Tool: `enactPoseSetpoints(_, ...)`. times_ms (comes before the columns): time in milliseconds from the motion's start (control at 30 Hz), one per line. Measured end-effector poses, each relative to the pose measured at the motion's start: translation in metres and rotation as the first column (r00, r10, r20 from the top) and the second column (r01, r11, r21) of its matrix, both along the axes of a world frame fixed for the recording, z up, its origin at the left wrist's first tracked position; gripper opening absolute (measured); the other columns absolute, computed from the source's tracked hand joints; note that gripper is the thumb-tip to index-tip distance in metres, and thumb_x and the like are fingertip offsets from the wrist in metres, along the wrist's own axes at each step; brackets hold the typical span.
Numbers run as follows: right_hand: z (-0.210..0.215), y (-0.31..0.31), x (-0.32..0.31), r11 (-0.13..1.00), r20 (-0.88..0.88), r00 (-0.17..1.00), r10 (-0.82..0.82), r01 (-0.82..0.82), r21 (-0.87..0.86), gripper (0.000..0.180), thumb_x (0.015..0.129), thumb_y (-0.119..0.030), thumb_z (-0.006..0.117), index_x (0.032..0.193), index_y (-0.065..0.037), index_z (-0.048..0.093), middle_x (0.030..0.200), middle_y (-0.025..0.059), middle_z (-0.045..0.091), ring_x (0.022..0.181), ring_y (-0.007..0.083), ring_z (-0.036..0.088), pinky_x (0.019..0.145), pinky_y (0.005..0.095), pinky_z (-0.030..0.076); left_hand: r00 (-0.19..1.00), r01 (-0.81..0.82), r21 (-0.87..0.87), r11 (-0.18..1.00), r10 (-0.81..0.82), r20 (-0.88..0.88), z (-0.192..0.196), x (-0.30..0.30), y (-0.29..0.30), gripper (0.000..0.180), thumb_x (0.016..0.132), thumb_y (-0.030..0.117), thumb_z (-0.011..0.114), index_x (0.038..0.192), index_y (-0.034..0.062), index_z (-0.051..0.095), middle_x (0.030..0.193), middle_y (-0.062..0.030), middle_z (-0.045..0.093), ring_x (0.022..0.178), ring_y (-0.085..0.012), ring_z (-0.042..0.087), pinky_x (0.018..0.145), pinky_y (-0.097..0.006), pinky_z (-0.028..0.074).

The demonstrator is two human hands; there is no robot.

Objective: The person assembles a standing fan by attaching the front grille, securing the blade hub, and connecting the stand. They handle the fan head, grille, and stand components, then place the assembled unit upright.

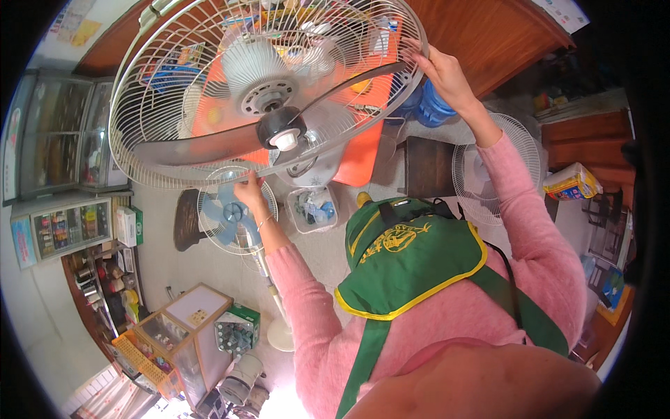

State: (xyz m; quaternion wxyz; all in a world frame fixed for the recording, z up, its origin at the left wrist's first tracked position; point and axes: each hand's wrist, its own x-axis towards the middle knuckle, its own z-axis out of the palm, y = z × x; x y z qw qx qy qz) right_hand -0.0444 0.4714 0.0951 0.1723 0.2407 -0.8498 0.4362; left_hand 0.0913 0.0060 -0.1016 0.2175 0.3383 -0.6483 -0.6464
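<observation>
Cluttered shop floor below, fan grille (188,84) fills upper left of frame.
Your left hand (248,190) pinches its lower rim, right hand (440,70) fingers curled over the right rim; small standing fan (234,218) sits just under the lower edge.

This looks like a small repair shop for fans. A large wire fan guard (265,84) fills the top; below it stands a pedestal fan (234,216), to its right another fan (499,167), and to its lower left stocked display shelves (66,227).
</observation>
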Motion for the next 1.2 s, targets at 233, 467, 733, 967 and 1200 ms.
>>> enactPoseSetpoints(233, -0.015, 0.006, 0.003, 0.993, 0.02, 0.994, -0.106, 0.105, 0.053, 0.028, 0.095, -0.022, 0.052, 0.12, -0.008, 0.054, 0.074, 0.0233, 0.059, 0.07, 0.0395, 0.062, 0.058, 0.042, 0.046, 0.995, -0.015, 0.028, 0.999, 0.018, -0.094, -0.001, 0.001, 0.006, 0.016, 0.084, -0.001, 0.065, 0.097, -0.0068, 0.059, 0.09, -0.0124, 0.063, 0.072, -0.0158, 0.062, 0.056, -0.028, 0.059)
enactPoseSetpoints(467, -0.016, -0.006, 0.013, 0.97, 0.005, 0.973, -0.229, 0.228, 0.085, 0.029, 0.098, -0.026, 0.048, 0.123, -0.01, 0.053, 0.071, 0.0212, 0.06, 0.068, 0.0387, 0.062, 0.056, 0.0409, 0.046, 0.994, -0.017, 0.052, 0.999, 0.022, -0.108, 0.002, 0.001, 0.009, 0.018, 0.082, -0.002, 0.066, 0.097, -0.0068, 0.057, 0.09, -0.0116, 0.061, 0.072, -0.0155, 0.061, 0.058, -0.028, 0.059)
enactPoseSetpoints(733, -0.016, -0.011, 0.014, 0.953, -0.048, 0.966, -0.255, 0.259, 0.158, 0.031, 0.098, -0.027, 0.048, 0.125, -0.011, 0.048, 0.074, 0.0218, 0.061, 0.072, 0.0404, 0.062, 0.058, 0.0445, 0.046, 0.99, -0.023, 0.04, 0.999, 0.028, -0.14, 0.001, 0.0, 0.011, 0.023, 0.08, -0.002, 0.067, 0.098, -0.0072, 0.055, 0.092, -0.0136, 0.061, 0.075, -0.0177, 0.063, 0.059, -0.029, 0.06)
enactPoseSetpoints(967, -0.021, -0.004, 0.006, 0.96, -0.084, 0.968, -0.235, 0.245, 0.136, 0.028, 0.097, -0.026, 0.05, 0.12, -0.011, 0.051, 0.073, 0.0213, 0.061, 0.071, 0.0405, 0.061, 0.057, 0.0443, 0.045, 0.99, -0.052, 0.047, 0.998, 0.057, -0.126, -0.006, 0.001, 0.015, 0.022, 0.08, -0.004, 0.066, 0.098, -0.0076, 0.054, 0.092, -0.0143, 0.061, 0.076, -0.0183, 0.063, 0.059, -0.029, 0.06)
enactPoseSetpoints(1200, -0.025, 0.0, -0.005, 0.967, -0.041, 0.97, -0.239, 0.241, 0.087, 0.031, 0.096, -0.026, 0.052, 0.123, -0.011, 0.053, 0.072, 0.0211, 0.06, 0.069, 0.0387, 0.061, 0.058, 0.0421, 0.045, 0.982, -0.096, 0.04, 0.995, 0.102, -0.158, -0.007, 0.005, 0.03, 0.018, 0.081, -0.003, 0.065, 0.096, -0.0055, 0.055, 0.089, -0.011, 0.06, 0.072, -0.0161, 0.061, 0.059, -0.028, 0.059)
